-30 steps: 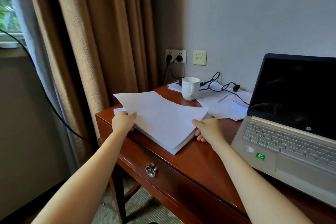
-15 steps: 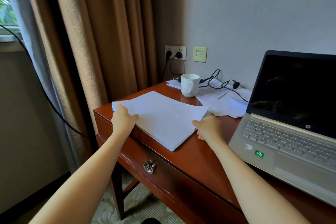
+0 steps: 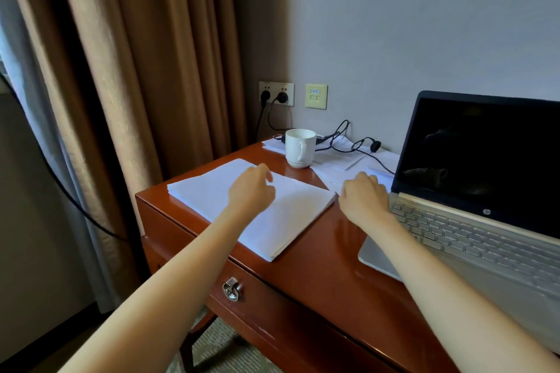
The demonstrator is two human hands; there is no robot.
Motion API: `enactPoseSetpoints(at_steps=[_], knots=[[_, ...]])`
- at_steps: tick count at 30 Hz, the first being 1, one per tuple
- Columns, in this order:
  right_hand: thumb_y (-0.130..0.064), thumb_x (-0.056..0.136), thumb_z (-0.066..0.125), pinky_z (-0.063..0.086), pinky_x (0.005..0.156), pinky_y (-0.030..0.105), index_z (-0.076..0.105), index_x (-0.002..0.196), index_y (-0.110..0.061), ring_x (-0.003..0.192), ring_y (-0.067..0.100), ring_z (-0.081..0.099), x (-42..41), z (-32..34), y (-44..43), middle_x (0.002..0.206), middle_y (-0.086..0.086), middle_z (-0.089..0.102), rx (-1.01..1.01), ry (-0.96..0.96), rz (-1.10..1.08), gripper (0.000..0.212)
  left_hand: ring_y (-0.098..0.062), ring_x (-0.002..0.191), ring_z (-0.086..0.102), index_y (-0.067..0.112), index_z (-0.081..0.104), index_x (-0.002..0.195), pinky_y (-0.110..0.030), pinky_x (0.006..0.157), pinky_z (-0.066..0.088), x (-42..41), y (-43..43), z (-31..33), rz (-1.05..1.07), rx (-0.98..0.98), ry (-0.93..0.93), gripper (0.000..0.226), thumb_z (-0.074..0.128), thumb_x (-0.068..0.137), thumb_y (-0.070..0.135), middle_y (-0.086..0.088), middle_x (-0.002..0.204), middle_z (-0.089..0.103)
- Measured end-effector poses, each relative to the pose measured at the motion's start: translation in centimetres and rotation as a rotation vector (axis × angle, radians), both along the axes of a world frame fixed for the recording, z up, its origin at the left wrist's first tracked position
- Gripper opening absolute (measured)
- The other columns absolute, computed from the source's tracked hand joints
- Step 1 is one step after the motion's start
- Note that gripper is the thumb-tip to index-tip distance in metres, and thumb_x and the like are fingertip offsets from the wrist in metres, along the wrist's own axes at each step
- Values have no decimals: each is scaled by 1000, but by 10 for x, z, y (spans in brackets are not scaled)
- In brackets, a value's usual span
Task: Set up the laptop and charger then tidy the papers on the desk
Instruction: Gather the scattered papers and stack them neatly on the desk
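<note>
Paper stack (image 3: 197,194) sits squared on the worktop (image 3: 327,251) — your left hand (image 3: 251,191) and right hand (image 3: 363,200) hover loosely curled, empty — so slide the loose sheets (image 3: 339,162) by the laptop (image 3: 485,221) together.

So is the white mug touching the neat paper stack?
Apart. The head view shows a strip of bare desk wood between the mug and the paper stack.

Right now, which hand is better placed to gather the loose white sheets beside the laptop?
Right. The right hand is next to the loose white sheets beside the open silver laptop, while the left hand hovers over the squared white paper stack, farther off.
</note>
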State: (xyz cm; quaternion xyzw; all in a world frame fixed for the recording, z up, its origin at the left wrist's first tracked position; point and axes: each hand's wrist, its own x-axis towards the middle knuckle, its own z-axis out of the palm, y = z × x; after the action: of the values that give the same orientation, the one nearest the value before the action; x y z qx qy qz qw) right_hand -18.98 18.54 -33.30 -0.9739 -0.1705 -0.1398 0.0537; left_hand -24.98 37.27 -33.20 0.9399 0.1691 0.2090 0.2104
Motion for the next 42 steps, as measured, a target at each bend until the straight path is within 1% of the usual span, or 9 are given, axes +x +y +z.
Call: enactPoseSetpoints(at_steps=[7,14,21,24,28,31,34,36,42], knots=[[-25,95,43,15,113,47,51,129,-13,143,34,6,43,-2,-33,154,16,11,-374,6,-146,37,-20,112,53,16,57,114,-35,91,48,33,-54,-1,-305,66,93,25,53,89,15,-2,125,52],[-26,96,39,-3,114,54,53,128,-14,145,32,-3,72,-9,-32,156,15,7,-449,40,-102,38,-27,115,49,16,59,114,-36,97,43,57,-66,-27,-315,20,199,28,44,93,26,-9,124,51],[-27,93,30,-12,113,52,63,114,-16,131,28,36,86,-2,-20,132,9,50,-374,86,-170,40,-18,111,50,24,66,103,-28,90,41,62,-58,-41,-276,-215,117,27,45,87,19,-1,117,53],[-21,94,30,-13,113,52,63,107,-16,116,22,51,85,-2,-15,123,5,54,-339,102,-167,36,-13,99,53,26,63,93,-23,81,41,61,-57,-44,-277,-316,68,22,47,85,13,3,101,55],[-9,93,35,-3,115,52,56,119,-9,118,22,50,88,4,-12,133,6,45,-164,55,-127,33,-11,85,52,28,59,86,-24,75,41,60,-56,-46,-270,-409,19,22,48,82,9,7,89,56],[3,92,35,17,115,46,47,132,-1,126,29,45,95,8,-18,142,11,41,98,12,-50,41,-11,86,53,28,60,84,-24,76,42,60,-56,-46,-275,-432,6,23,48,82,8,7,89,57],[11,89,35,37,99,36,53,124,6,116,36,47,101,15,-22,129,21,51,321,-58,44,40,-12,85,53,27,61,83,-25,78,44,59,-56,-46,-273,-452,-11,23,47,82,8,7,87,58],[12,88,35,37,83,28,59,118,6,101,37,49,100,22,-20,109,24,54,448,-117,65,39,-12,83,54,27,61,81,-26,80,45,58,-57,-46,-265,-474,-26,24,47,81,8,8,84,58],[11,88,36,36,89,20,65,116,0,116,31,56,93,38,-15,121,18,63,890,-293,15,42,-13,75,54,30,60,73,-29,77,48,57,-56,-47,-279,-567,-50,28,47,79,6,7,78,58]])
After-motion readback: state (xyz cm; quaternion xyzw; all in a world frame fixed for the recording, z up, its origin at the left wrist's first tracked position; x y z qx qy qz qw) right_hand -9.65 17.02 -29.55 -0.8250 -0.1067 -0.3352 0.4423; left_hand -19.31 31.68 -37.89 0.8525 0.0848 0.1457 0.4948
